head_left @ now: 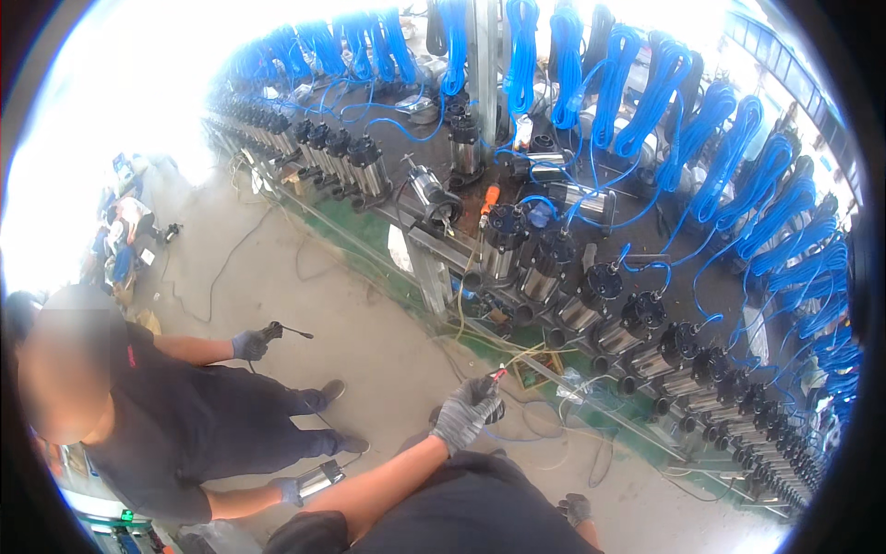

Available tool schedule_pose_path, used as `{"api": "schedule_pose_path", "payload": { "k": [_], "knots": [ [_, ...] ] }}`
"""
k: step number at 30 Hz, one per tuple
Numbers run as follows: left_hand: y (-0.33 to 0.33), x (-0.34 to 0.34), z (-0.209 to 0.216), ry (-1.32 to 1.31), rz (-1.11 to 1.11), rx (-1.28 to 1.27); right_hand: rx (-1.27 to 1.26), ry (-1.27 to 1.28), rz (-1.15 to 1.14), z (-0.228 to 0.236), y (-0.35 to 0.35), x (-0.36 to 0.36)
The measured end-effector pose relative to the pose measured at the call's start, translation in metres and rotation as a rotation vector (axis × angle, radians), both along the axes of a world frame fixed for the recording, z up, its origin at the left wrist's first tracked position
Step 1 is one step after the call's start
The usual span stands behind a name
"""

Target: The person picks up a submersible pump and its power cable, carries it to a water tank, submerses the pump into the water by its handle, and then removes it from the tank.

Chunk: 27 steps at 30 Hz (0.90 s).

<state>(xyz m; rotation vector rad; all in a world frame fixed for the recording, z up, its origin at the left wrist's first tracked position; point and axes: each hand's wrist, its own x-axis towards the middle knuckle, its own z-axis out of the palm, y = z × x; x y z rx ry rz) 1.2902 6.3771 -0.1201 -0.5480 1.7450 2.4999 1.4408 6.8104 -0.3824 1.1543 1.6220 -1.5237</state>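
My left hand [464, 417], in a grey glove, is raised in front of my body and closed around a small red-tipped tool [499, 374]. Most of that tool is hidden by the fingers, so its exact kind does not show. Low at my side hangs my right hand [576, 509], also gloved, with its fingers loosely apart and no object visible in it. Beyond my left hand runs a workbench [429, 277] lined with silver-and-black motor pumps [503, 245]. An orange-handled screwdriver [490, 198] stands among them, beside a pump lying tilted [429, 192].
At left a co-worker [185, 397] holds a black part with a short cable [269, 334] and a silver cylinder [320, 478]. Coiled blue cables [651, 102] hang over the bench. Hoses and wires [554, 420] trail over the floor by the bench's foot.
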Motion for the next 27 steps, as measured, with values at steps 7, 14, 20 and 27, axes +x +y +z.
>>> {"api": "schedule_pose_path", "payload": {
  "k": [7,14,20,27],
  "knots": [
    [0.008,-0.001,0.010,-0.045,-0.043,-0.071,0.041,0.040,0.209,-0.017,0.012,0.022],
    [0.017,-0.004,-0.005,-0.074,-0.061,-0.043,0.031,0.156,0.329,-0.046,0.040,0.058],
    [0.020,-0.007,-0.013,-0.019,-0.047,0.001,0.092,0.106,0.198,-0.034,0.028,0.056],
    [0.021,-0.010,-0.006,-0.057,-0.072,0.026,-0.064,-0.064,-0.081,-0.016,0.019,0.032]
  ]
}}
